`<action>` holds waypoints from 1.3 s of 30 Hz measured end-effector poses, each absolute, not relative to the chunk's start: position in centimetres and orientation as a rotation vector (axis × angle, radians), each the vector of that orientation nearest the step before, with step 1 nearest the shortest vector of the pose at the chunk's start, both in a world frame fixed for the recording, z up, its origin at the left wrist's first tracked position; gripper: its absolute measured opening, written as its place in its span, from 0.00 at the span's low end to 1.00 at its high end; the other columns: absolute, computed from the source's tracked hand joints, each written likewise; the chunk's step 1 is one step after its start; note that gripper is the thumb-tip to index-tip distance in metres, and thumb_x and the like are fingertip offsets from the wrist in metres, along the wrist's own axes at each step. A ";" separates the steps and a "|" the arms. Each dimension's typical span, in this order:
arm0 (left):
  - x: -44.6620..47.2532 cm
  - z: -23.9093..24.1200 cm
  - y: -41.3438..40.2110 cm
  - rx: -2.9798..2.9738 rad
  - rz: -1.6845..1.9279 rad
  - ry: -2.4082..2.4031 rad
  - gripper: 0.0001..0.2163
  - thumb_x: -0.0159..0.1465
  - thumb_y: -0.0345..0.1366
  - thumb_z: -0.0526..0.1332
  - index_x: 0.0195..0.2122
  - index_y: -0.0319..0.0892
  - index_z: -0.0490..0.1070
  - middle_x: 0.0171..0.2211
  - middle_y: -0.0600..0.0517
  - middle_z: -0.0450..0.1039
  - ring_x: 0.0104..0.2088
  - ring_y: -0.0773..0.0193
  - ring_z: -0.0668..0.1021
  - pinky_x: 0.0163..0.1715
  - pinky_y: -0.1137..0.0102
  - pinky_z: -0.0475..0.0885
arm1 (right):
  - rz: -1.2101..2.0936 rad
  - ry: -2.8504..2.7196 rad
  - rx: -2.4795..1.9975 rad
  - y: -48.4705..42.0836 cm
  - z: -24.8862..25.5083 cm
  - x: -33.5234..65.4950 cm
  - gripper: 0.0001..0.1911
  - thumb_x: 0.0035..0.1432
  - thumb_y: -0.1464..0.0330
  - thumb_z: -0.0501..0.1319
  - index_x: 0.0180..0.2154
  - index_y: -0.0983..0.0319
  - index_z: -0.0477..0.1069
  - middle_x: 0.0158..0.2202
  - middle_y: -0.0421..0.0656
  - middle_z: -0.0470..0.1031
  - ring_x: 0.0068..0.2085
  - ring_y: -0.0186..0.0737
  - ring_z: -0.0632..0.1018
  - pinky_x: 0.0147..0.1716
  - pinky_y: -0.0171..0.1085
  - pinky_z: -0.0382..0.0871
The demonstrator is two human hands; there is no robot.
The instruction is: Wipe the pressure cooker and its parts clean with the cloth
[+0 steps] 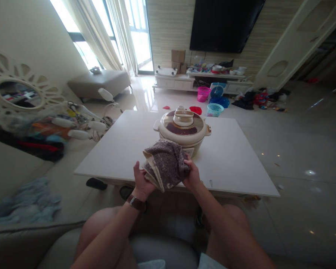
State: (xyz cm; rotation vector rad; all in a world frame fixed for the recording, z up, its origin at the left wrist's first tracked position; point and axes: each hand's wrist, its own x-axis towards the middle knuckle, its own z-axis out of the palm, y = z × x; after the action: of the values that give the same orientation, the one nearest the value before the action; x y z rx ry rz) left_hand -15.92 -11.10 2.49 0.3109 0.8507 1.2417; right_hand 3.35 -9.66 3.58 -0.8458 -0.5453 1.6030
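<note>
A folded grey-brown cloth (168, 162) with a cream underside is held up between both hands, over the near edge of the table. My right hand (192, 173) grips its right side, fingers wrapped round the fabric. From below, my left hand (144, 183) supports the left edge; its thumb points up and the other fingers are partly hidden under the cloth. Just behind the cloth stands a cream electric cooker (182, 127) with a glass lid and a handle on top. Its front lower part is partly covered by the cloth.
The cooker stands on a white table (114, 149). Beyond are a pink basket (203, 94), a light-blue basket (215, 109) and a low TV cabinet (175, 83). A lamp with several white shades (97, 126) stands left, near a grey bench (100, 82).
</note>
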 end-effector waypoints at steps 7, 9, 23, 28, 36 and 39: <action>-15.2 2.6 -12.0 0.271 1.272 0.845 0.26 0.57 0.56 0.67 0.50 0.44 0.79 0.47 0.43 0.85 0.56 0.41 0.83 0.58 0.47 0.79 | 1.535 -0.627 -0.904 -9.8 2.9 3.0 0.20 0.48 0.59 0.69 0.44 0.53 0.72 0.43 0.39 0.82 0.45 0.47 0.80 0.44 0.42 0.75; -14.6 2.4 -12.4 0.257 1.249 0.798 0.28 0.58 0.57 0.67 0.54 0.44 0.78 0.50 0.42 0.85 0.59 0.40 0.81 0.61 0.45 0.76 | 1.510 -0.595 -0.939 -9.5 2.5 2.8 0.19 0.49 0.57 0.69 0.43 0.53 0.71 0.40 0.38 0.81 0.43 0.45 0.80 0.42 0.40 0.74; -18.6 5.6 -6.3 0.416 1.613 1.034 0.21 0.64 0.43 0.64 0.58 0.45 0.76 0.53 0.46 0.85 0.61 0.43 0.81 0.57 0.47 0.81 | 1.329 -0.693 -1.046 -7.5 1.1 5.2 0.22 0.53 0.49 0.64 0.45 0.54 0.75 0.40 0.41 0.80 0.41 0.44 0.79 0.37 0.38 0.69; -17.6 9.2 -2.7 0.723 1.804 1.268 0.29 0.63 0.42 0.66 0.66 0.46 0.70 0.57 0.48 0.82 0.63 0.46 0.79 0.62 0.50 0.76 | 1.288 -0.668 -1.063 -7.2 0.8 6.0 0.21 0.50 0.49 0.65 0.41 0.55 0.74 0.37 0.41 0.80 0.41 0.44 0.80 0.36 0.38 0.69; -5.8 12.5 0.8 2.298 0.993 1.420 0.28 0.60 0.36 0.72 0.63 0.46 0.77 0.70 0.41 0.72 0.76 0.33 0.61 0.76 0.35 0.34 | 1.165 -0.616 -1.084 -5.7 0.5 8.3 0.19 0.52 0.49 0.63 0.38 0.55 0.71 0.37 0.40 0.79 0.40 0.42 0.79 0.35 0.36 0.68; -4.7 11.6 0.5 2.418 0.906 1.467 0.38 0.57 0.37 0.74 0.71 0.49 0.71 0.76 0.43 0.62 0.78 0.32 0.55 0.75 0.34 0.28 | 1.108 -0.521 -1.095 -5.1 0.7 10.1 0.17 0.51 0.51 0.62 0.37 0.55 0.71 0.37 0.40 0.79 0.40 0.42 0.79 0.34 0.36 0.67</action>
State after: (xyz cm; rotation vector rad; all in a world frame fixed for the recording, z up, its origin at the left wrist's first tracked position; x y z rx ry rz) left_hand -4.73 0.54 11.61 2.4185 1.4672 0.9065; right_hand 10.05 -5.07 0.73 -1.0951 -0.5206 1.1077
